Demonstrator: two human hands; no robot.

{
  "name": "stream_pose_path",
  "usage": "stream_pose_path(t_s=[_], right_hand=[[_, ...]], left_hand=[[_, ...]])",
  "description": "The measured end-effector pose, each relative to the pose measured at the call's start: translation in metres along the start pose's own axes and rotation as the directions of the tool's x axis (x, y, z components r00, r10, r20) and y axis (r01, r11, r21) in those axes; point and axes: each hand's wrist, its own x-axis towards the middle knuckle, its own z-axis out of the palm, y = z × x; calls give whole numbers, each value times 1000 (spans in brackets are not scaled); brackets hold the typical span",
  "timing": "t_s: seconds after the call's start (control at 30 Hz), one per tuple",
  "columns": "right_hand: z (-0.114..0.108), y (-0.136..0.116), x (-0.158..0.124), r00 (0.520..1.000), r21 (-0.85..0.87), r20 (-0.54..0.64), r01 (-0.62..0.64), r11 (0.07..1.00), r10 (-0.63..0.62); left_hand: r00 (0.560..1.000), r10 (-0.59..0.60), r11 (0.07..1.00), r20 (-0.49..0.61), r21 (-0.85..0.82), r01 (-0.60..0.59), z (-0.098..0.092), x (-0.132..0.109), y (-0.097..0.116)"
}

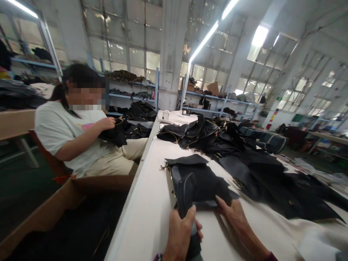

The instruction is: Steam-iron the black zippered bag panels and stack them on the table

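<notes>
Clasping one dark strap-like piece (186, 186), your left hand (179, 230) is probably steadying it against one black panel (209, 181) over the white table (150, 175) before you. Your right hand (232, 214) is pinching that panel's near edge, seemingly bracing it. Both your hands are sharing these two pieces. Beyond and rightward, a black heap (190, 134) is lying too overlapped for counting. One co-worker (67, 127) is sitting leftward, holding one dark cloth (116, 134); one cardboard box (104, 183) is standing nearer.

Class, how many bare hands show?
3: wearer's left hand on a long black strip; right hand on a flat black piece; seated co-worker's hand at left. Another may be hidden.
</notes>
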Motion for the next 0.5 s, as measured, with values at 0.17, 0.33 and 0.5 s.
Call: stream_pose_path(t_s=[0.17,0.33,0.5], right_hand=[[-61,-30,-5,999,-395,51,35,918,-16],[-18,-63,77,883,-681,164,424,597,-440],[70,-37,170,798,-553,395,602,576,-455]], left_hand=[[998,-50,997,-37,-58,48,3,2,-1],[997,-48,996,-68,-75,43,4,5,0],[979,-71,996,-193,-74,58,5,11,3]])
